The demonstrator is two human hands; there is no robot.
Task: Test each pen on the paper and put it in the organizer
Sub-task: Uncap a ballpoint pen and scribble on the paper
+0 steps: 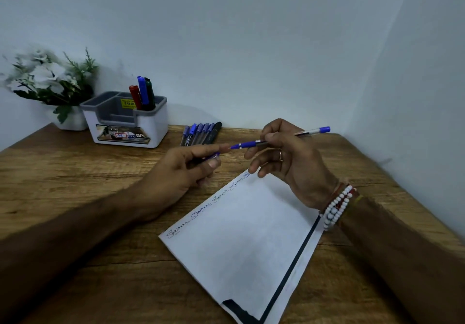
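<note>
Just above the far corner of the paper (pixel 246 243), I'm pinching the blue pen (pixel 251 144) in my right hand (pixel 289 162). Its tip is aimed at my left hand (pixel 183 170), which pinches the cap (pixel 214 156), close enough that the two can meet easily. Scribbles run along the sheet's top edge, so that's my test strip. A row of pens (pixel 201 134), presumably untested, lies on the worktop (pixel 75 172) just beside the organizer (pixel 125 120). Three markers (pixel 142 95) stand in a rear compartment.

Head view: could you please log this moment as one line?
right hand grips blue pen, uncapped | left hand pinches cap | paper bears scribbles | organizer holds three markers | pens lie beside it
</note>
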